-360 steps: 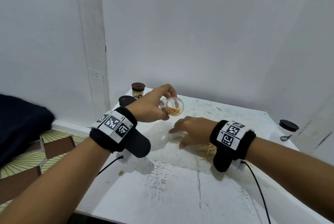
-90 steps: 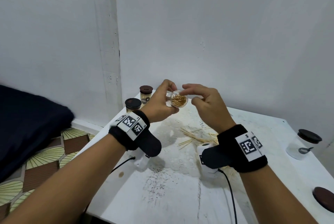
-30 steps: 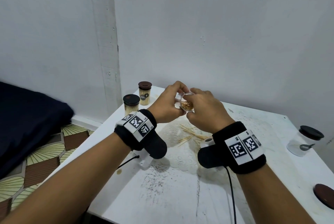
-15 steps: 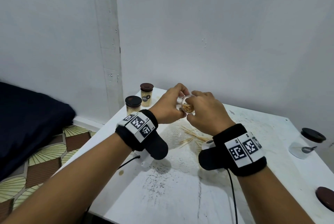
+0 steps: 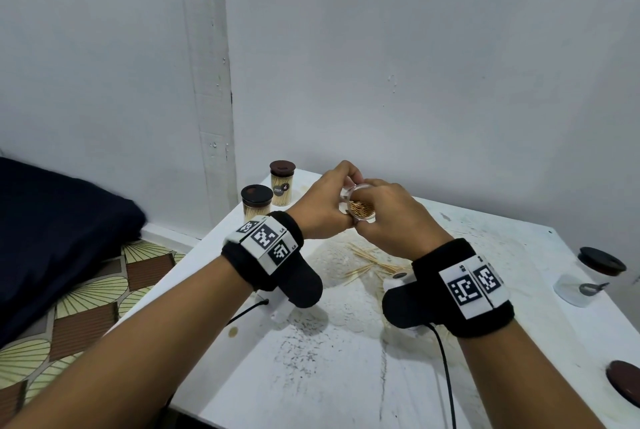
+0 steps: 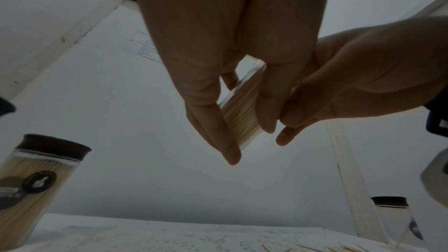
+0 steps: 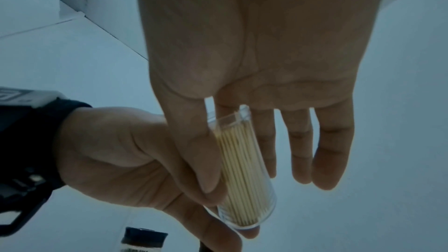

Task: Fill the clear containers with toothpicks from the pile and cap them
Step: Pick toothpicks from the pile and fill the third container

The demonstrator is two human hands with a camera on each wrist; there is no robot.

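A clear container (image 5: 361, 209), partly filled with toothpicks and uncapped, is held tilted above the table with its mouth toward me. My left hand (image 5: 323, 207) grips it from the left. My right hand (image 5: 389, 217) holds it from the right, with the thumb (image 7: 194, 160) along its side and the index finger behind it; the other fingers are straight. The same container shows in both wrist views (image 6: 242, 110) (image 7: 244, 170). A thin toothpick pile (image 5: 369, 260) lies on the white table (image 5: 329, 376) under my hands.
Two filled containers with dark caps (image 5: 256, 201) (image 5: 283, 182) stand at the table's far left corner. An empty clear container with a dark cap (image 5: 588, 278) stands at the right edge. A loose dark cap (image 5: 625, 382) lies nearer me on the right. Walls close off the back.
My right hand left the pile, brought toothpicks to the container's mouth, and now holds its side. Over the last second both hands have stayed on the container almost unmoved.
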